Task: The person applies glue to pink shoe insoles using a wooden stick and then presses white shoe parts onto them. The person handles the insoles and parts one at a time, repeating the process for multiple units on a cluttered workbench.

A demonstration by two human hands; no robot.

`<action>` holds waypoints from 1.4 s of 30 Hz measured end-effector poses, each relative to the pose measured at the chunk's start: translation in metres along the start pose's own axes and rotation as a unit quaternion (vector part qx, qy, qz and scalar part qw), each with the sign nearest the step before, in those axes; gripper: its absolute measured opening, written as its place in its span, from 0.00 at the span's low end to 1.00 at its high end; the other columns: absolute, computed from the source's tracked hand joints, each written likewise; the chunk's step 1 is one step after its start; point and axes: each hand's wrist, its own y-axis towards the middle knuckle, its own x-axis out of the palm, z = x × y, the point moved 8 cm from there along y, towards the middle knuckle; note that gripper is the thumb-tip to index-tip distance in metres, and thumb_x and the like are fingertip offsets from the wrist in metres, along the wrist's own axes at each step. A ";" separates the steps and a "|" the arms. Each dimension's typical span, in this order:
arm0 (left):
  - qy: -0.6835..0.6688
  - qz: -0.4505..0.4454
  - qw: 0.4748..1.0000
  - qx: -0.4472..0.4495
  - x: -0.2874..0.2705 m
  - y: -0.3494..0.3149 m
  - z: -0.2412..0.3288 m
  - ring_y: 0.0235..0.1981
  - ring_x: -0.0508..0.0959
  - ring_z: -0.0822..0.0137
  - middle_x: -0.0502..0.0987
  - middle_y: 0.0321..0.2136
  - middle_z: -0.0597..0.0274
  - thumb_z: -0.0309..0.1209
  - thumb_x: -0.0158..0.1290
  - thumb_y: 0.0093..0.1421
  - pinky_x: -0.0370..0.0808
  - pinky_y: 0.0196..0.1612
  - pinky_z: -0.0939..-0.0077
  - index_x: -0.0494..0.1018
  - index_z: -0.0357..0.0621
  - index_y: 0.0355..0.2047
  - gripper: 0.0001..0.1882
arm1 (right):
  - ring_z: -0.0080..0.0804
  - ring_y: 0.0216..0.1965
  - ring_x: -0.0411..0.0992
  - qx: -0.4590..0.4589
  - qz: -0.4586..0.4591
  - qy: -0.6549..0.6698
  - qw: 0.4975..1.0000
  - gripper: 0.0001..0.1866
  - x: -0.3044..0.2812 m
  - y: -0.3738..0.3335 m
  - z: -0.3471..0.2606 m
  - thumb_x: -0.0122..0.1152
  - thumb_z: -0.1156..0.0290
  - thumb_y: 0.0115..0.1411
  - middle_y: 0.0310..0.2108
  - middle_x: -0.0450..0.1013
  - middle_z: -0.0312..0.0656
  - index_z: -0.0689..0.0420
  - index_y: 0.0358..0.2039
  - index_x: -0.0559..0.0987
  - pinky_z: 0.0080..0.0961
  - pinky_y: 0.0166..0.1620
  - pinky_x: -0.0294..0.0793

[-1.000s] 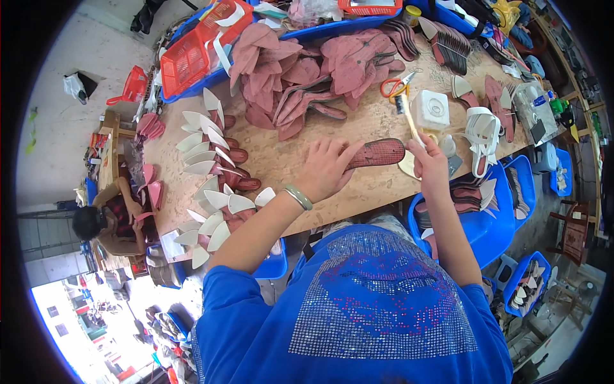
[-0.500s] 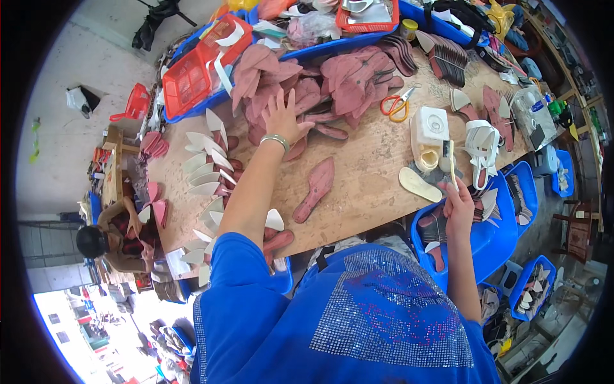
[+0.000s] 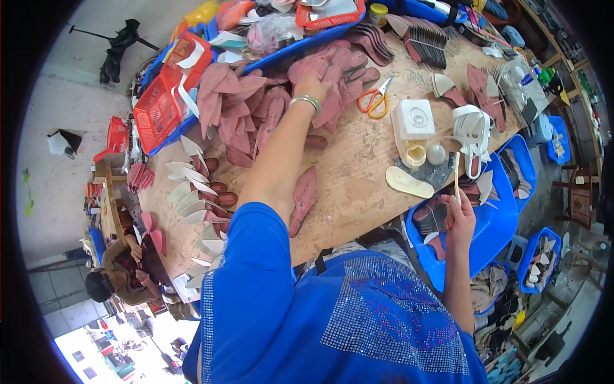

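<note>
Insole heap: we saw the pink-red insoles piled just left of the orange-handled scissors, our landmark, their long axes crossing at mixed angles.
Left hand: our left hand was on that heap, left of the scissors and far nearer to it than the right; the nearest insoles lay directly beneath and around the fingers. Whether these pinched one or merely rested, we could not tell.
Right hand: our right hand, well to the lower right of the scissors, had its fingers closed around a pale-handled brush, which pointed away from us.
Loose insole: we noted a single pink-red insole to the lower left of the scissors, its long axis running mostly away from our body, just right of the left forearm.
Glue side: right of the scissors we had a white block; to their lower right, an open jar and a cream insole.
In the way: we saw the scissors themselves between the heap and the white block; our left forearm crossed the heap's near edge, hiding part of it.
</note>
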 end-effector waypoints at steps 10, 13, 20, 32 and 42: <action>-0.178 -0.072 0.981 -0.032 0.017 -0.030 0.004 0.36 0.79 0.63 0.79 0.35 0.51 0.42 0.57 0.57 0.74 0.43 0.72 0.75 0.32 0.43 0.23 | 0.09 0.13 0.53 0.052 -0.114 0.022 0.992 0.20 0.080 0.022 0.012 0.56 0.73 0.62 0.32 0.77 0.39 0.65 0.53 0.70 0.10 0.15 0.52; -0.053 -0.079 0.995 0.005 0.016 -0.035 0.013 0.44 0.77 0.50 0.76 0.42 0.40 0.51 0.57 0.54 0.72 0.49 0.64 0.73 0.32 0.46 0.32 | 0.09 0.14 0.54 0.041 -0.153 0.028 0.987 0.20 0.098 0.028 0.010 0.57 0.72 0.62 0.33 0.78 0.39 0.65 0.53 0.71 0.09 0.15 0.52; 0.192 0.114 0.960 0.168 0.028 -0.080 0.045 0.41 0.77 0.49 0.77 0.39 0.46 0.43 0.58 0.54 0.72 0.46 0.61 0.75 0.37 0.43 0.23 | 0.09 0.14 0.55 0.048 -0.117 0.021 0.992 0.20 0.071 0.023 0.010 0.57 0.73 0.61 0.33 0.78 0.40 0.65 0.53 0.70 0.09 0.16 0.53; -0.545 -0.177 0.817 -0.060 -0.005 -0.088 0.050 0.42 0.75 0.74 0.76 0.42 0.66 0.35 0.49 0.66 0.71 0.48 0.77 0.72 0.36 0.47 0.16 | 0.08 0.15 0.55 -0.050 -0.059 0.028 0.997 0.20 0.033 0.021 -0.029 0.56 0.72 0.62 0.33 0.77 0.40 0.65 0.53 0.70 0.08 0.16 0.53; -0.329 -0.360 0.868 0.095 -0.051 -0.242 0.074 0.43 0.70 0.81 0.75 0.39 0.71 0.33 0.49 0.66 0.68 0.49 0.82 0.71 0.38 0.49 0.15 | 0.09 0.16 0.57 0.033 -0.262 0.035 0.964 0.20 0.098 0.039 -0.021 0.60 0.72 0.60 0.30 0.75 0.34 0.62 0.53 0.71 0.09 0.17 0.54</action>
